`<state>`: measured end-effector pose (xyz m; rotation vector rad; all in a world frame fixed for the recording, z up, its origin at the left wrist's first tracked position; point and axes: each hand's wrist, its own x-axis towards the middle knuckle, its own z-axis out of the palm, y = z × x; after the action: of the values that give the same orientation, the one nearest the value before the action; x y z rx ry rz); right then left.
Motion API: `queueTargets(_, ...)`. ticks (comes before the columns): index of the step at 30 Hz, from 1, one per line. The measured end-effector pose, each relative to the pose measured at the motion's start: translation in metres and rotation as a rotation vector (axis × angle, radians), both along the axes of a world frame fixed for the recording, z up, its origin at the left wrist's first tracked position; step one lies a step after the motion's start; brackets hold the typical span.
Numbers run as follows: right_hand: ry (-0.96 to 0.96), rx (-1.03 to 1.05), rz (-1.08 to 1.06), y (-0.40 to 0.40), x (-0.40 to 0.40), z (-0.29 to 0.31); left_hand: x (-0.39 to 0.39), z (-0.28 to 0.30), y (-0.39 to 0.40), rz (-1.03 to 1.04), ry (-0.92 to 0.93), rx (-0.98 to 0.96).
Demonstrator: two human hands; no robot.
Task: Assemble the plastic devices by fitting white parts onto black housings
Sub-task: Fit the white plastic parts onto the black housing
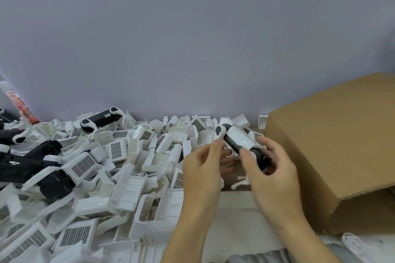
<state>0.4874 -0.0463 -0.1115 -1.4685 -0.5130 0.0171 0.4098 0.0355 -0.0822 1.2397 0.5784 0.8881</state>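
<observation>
A worker holds a black housing [245, 149] in the air over the right part of a cluttered worktop [237, 211], a white part [240, 137] already wrapped over its middle. The right hand [271, 168] grips the lower end of the housing, thumb curled over the front and fingers round the back, which appears to steady the piece while the cover is seated. The left hand [205, 162] meets the upper end, its fingertips pinched at the edge of the white part beside the rounded end cap [219, 130]; the hold there looks light, more a guiding press than a clamp. The housing is tilted, upper end away from the worker, probably so the joint faces the eye.

A deep pile [119, 162] of loose white parts spreads over the left and middle of the worktop, within easy reach of the left hand. Finished devices [100, 118] lie along the far edge and at the left edge, apart from the loose stock. A cardboard box [333, 147] stands at the right edge, just beside the right hand, its flap open toward the worker.
</observation>
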Motion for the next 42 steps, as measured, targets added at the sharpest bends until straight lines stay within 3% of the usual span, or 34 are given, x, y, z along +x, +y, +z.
queueTargets(3,0.244,0.175,0.018,-0.001,0.006,0.004,-0.001,-0.002,0.004,0.251,0.032,0.253)
queueTargets(5,0.36,0.211,0.07,-0.003,0.007,0.007,-0.004,-0.001,0.004,0.315,0.018,0.299)
queueTargets(11,0.597,0.319,0.315,-0.01,0.0,0.017,-0.007,0.002,0.001,0.065,-0.052,0.057)
queueTargets(19,0.632,0.314,0.383,-0.011,0.0,0.016,-0.008,0.004,0.0,0.02,-0.083,0.003)
queueTargets(24,0.639,0.451,0.401,-0.01,0.001,0.014,-0.008,0.001,0.001,0.005,-0.143,0.011)
queueTargets(28,0.693,0.541,0.522,-0.015,0.006,0.017,-0.009,0.002,0.006,-0.001,-0.187,0.004)
queueTargets(33,0.771,0.475,0.689,-0.019,0.012,0.015,-0.007,0.002,0.005,-0.067,-0.166,0.031)
queueTargets(42,0.691,0.5,0.662,-0.018,0.008,0.018,-0.005,0.001,0.006,-0.074,-0.189,-0.097)
